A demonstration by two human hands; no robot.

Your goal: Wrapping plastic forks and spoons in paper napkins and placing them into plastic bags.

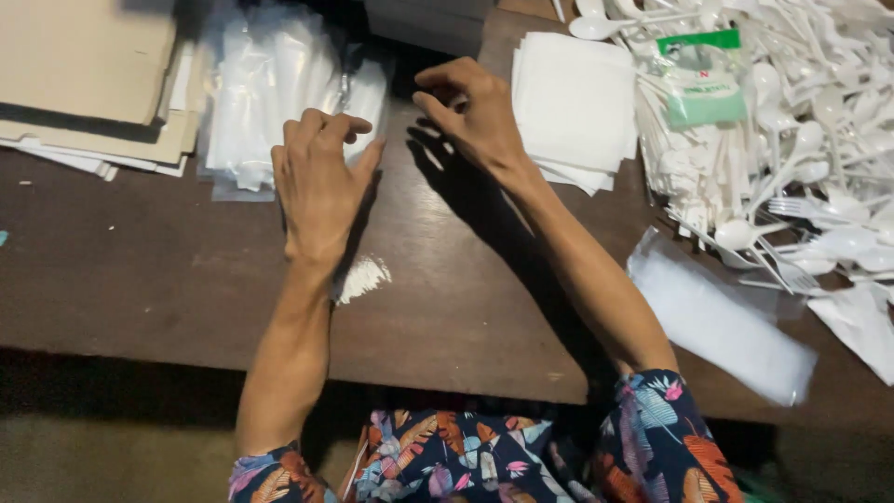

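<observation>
I have one view only, from the camera on the person's head, looking steeply down and forward over a dark wooden table (168, 279) at close range. Its bottom edge takes in the patterned sleeves (652, 447) and lap, its top the table's far side. No second view overlaps it.

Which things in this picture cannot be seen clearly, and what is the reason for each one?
- Head view: right hand fingertips curl under, so anything pinched is hidden.
- Left hand covers part of the clear plastic bags.
- Pile of white plastic cutlery is cut off by the top and right edges.
- White bag on the table is blurred.
- Cardboard sheets are cut off at the left.
</observation>
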